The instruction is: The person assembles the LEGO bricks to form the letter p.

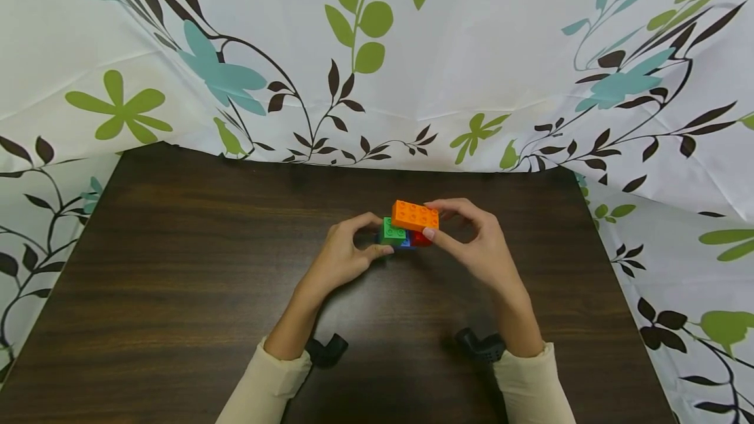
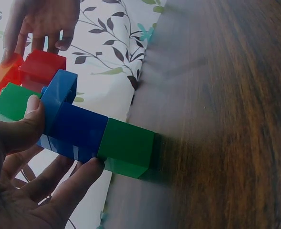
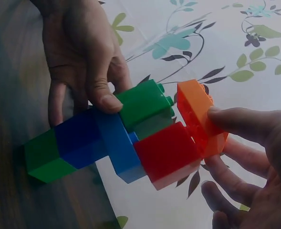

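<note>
My left hand (image 1: 344, 252) grips a stack of toy building bricks, thumb on the near side and fingers round the back. At the stack's foot, a green brick (image 3: 47, 156) stands at the table. Above it come a dark blue brick (image 3: 79, 139) and a wider blue brick (image 3: 119, 145), which carries an upper green brick (image 2: 17, 102) and a red brick (image 3: 169, 153) side by side. Thumb and fingers of my right hand (image 1: 480, 244) pinch an orange brick (image 1: 414, 216) over these two. In the right wrist view the orange brick sits tilted, right at the red brick's studs.
The dark wooden table (image 1: 194, 280) spreads around the hands. A white curtain (image 1: 501, 64) with a leaf and flower pattern hangs along its back and sides. Black wrist devices (image 1: 326, 350) show at both sleeve cuffs.
</note>
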Demonstrator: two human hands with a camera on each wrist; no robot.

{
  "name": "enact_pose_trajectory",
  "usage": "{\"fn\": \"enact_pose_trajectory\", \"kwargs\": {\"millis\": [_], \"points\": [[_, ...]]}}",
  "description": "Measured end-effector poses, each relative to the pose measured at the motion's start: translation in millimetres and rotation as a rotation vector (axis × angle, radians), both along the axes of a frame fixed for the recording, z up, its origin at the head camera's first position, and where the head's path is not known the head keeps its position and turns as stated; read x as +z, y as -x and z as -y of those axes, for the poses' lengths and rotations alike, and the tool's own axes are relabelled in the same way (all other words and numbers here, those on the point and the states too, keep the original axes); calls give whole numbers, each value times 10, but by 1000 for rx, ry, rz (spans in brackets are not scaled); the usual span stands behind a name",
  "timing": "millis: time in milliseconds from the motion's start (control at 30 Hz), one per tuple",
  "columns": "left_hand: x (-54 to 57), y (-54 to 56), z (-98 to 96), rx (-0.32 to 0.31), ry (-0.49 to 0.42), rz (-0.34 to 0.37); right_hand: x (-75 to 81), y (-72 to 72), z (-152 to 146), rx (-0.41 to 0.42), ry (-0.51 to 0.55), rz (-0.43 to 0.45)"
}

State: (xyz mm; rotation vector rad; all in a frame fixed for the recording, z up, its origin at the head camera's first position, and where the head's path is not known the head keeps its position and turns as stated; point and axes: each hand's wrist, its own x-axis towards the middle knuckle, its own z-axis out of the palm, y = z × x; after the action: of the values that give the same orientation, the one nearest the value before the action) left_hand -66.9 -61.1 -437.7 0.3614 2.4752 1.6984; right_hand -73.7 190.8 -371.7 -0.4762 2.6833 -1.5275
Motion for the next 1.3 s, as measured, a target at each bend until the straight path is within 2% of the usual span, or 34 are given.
{"fn": "enact_pose_trajectory", "kwargs": {"millis": [367,633,867,1300], "points": [[-16,5,2,-15,-16,11,-37,-7,55,47,-49,-31],[-11,6,6,-15,-12,1,-5,61,6,137,-90,-69],[-20,16,9,-16,-20,0,33,136,-22,211,-120,-134],[-20,11,8,-15,-20,-6,58,173,-15,257,-174,-256]]}}
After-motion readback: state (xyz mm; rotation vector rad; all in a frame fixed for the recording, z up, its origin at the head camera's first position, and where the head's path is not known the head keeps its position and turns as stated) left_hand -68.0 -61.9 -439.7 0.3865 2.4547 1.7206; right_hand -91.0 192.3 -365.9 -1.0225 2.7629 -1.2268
